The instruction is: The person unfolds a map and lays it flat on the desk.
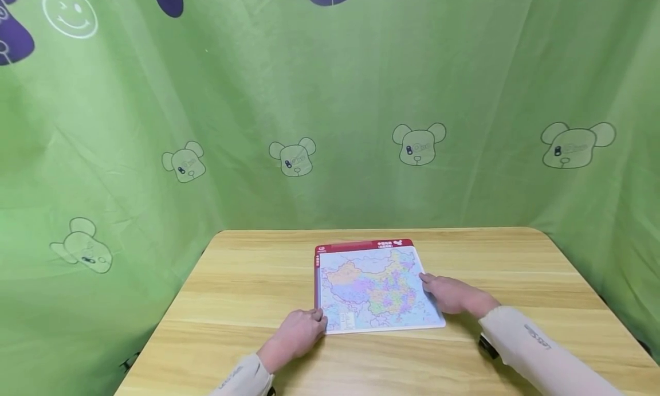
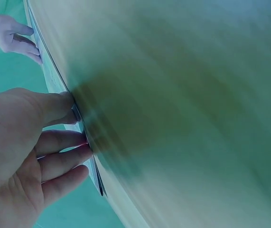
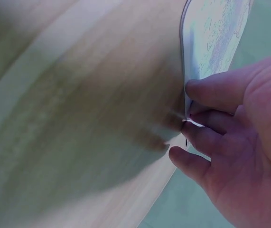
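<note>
A flat map board (image 1: 368,293) lies on the wooden table, with a red strip along its far edge and a multicoloured map of China on its face. My left hand (image 1: 303,330) grips its near left corner; thumb and fingertips meet at the thin edge in the left wrist view, where the hand (image 2: 26,147) is seen from the palm side. On the opposite side, my right hand (image 1: 454,294) holds the right edge. In the right wrist view, that hand's (image 3: 239,133) thumb touches the rim and other fingertips sit close beside it. The board's underside is hidden.
The pale wooden table (image 1: 232,293) has rounded far corners and extends around the board. Behind and beside it hangs a green curtain (image 1: 345,195) printed with bear heads. Light sleeves (image 1: 536,350) cover both forearms.
</note>
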Motion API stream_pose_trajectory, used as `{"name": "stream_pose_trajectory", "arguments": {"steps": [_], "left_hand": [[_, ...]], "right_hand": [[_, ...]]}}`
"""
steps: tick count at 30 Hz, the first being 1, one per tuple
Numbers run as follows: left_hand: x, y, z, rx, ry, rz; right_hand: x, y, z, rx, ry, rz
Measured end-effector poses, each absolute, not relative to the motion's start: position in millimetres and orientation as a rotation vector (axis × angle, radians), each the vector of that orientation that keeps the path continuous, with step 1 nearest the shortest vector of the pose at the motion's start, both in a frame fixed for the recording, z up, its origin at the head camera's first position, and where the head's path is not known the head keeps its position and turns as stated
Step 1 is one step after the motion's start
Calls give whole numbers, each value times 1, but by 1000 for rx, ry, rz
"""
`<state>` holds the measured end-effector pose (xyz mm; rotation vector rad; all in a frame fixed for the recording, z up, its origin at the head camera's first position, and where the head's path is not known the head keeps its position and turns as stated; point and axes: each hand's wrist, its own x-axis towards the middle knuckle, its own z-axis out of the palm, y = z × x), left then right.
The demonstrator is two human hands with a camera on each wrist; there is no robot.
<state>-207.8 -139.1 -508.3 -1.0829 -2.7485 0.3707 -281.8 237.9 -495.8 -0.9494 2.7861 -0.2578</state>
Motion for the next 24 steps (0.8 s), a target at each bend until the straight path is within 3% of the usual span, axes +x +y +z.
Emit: {"name": "stream_pose_trajectory", "arguments": {"steps": [24], "left_hand": [[-199,-134,-510,-1120,-2644,355]], "right_hand": [[-293,233,-494,-947,2812,-235]]}}
